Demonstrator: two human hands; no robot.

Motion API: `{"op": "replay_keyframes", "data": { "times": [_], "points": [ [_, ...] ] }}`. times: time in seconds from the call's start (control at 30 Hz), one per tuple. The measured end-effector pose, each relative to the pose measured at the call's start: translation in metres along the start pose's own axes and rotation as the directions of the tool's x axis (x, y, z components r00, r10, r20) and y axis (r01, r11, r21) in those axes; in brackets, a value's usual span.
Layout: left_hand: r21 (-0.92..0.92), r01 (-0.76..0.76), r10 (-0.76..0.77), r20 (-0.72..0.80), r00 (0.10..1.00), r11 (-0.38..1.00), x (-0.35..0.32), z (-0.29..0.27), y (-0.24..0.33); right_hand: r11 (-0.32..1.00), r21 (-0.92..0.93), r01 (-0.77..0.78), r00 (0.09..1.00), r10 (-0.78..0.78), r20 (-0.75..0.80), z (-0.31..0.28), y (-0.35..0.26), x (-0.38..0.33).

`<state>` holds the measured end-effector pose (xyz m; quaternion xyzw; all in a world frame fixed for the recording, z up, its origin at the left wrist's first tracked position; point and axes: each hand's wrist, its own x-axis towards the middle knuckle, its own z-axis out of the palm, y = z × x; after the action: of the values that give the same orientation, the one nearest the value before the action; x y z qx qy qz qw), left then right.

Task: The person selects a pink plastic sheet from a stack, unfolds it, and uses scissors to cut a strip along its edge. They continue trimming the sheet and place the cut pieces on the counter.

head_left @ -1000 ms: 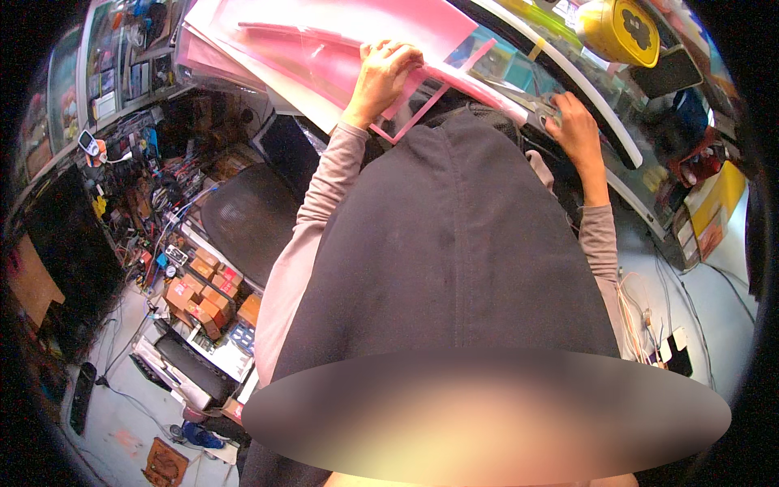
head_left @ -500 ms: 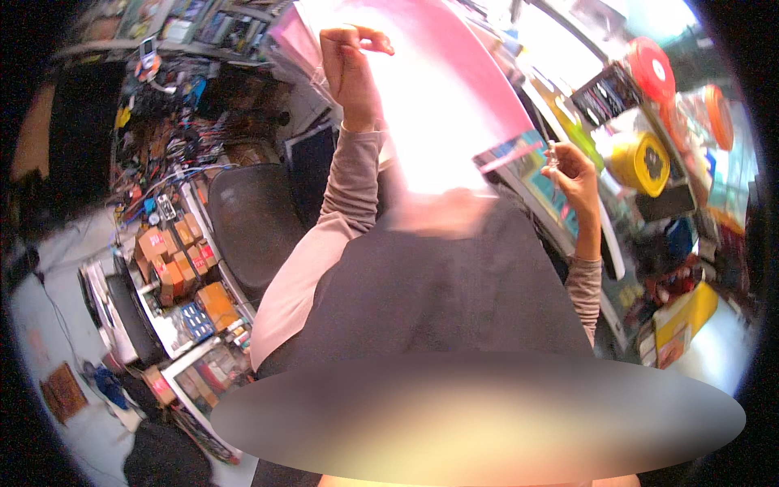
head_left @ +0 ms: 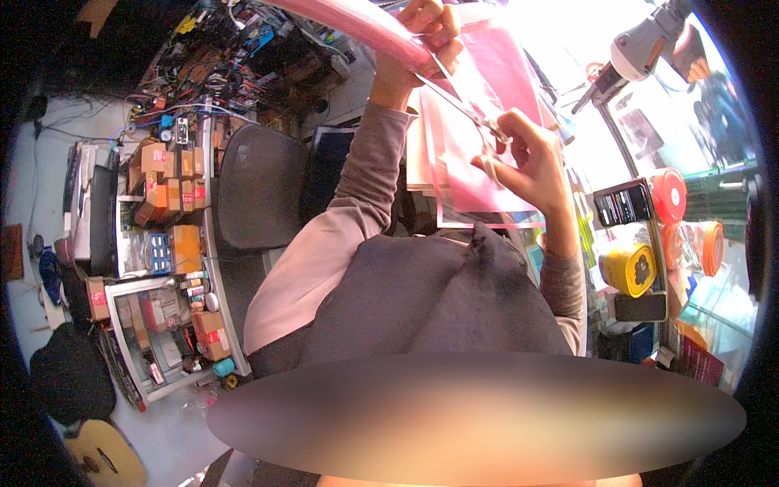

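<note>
Left hand [head_left: 426, 28] at top centre of the frame, fingers closed in a pinch on the upper edge of a pink sheet [head_left: 487, 154], holding it raised. Right hand [head_left: 527, 158] right of centre, fingers curled shut through the handles of a pair of scissors [head_left: 462, 105]; the blades run up and left from that hand toward the left hand, partly open, lying against the sheet's left edge. Cannot tell whether the blades have paper between them. The pink sheet hangs between the two hands, its lower edge at mid frame just above the person's dark apron [head_left: 438, 300]; a curved strip of the same pink runs off to the upper left of the top hand. Long grey-pink sleeves on both forearms. Right side of the frame: bench [head_left: 604, 333] edge with a yellow tape dispenser [head_left: 629, 268], a dark phone [head_left: 621, 203] above it, red and orange round lids [head_left: 686, 219] just beside. A grey lamp head [head_left: 645, 40] at upper right. Left of the person: dark chair seat [head_left: 251, 191], beyond it shelves with orange and brown small boxes [head_left: 166, 178] stacked close together. Upper left: tangle of cables and small parts [head_left: 219, 57]. Lower left corner: part of a guitar body [head_left: 105, 454] on the floor.
</note>
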<state>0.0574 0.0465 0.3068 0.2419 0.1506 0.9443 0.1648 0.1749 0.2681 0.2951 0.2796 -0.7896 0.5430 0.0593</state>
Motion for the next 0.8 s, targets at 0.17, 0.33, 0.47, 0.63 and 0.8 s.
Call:
{"op": "replay_keyframes", "data": {
  "times": [0.17, 0.33, 0.47, 0.63, 0.8],
  "points": [
    [0.296, -0.008, -0.088, 0.311, 0.946, 0.955, 0.006, -0.003, -0.002, 0.999, -0.035, 0.042, 0.999, -0.042, -0.004, 0.006, 0.003, 0.008],
    [0.221, 0.024, -0.059, 0.15, 0.987, 0.975, 0.011, -0.003, -0.016, 0.988, -0.075, 0.132, 0.989, -0.136, -0.057, 0.013, 0.005, 0.02],
    [0.306, 0.027, -0.102, 0.231, 0.967, 0.952, 0.018, 0.001, -0.023, 0.966, -0.122, 0.229, 0.952, -0.248, -0.179, 0.021, 0.004, 0.032],
    [0.311, 0.029, -0.101, 0.219, 0.971, 0.95, 0.023, 0.012, -0.023, 0.95, -0.229, 0.213, 0.925, -0.271, -0.267, 0.027, 0.006, 0.035],
    [0.333, -0.027, -0.056, 0.239, 0.969, 0.943, 0.025, 0.005, -0.026, 0.958, -0.241, 0.155, 0.929, -0.225, -0.295, 0.027, 0.007, 0.033]
  ]
}}
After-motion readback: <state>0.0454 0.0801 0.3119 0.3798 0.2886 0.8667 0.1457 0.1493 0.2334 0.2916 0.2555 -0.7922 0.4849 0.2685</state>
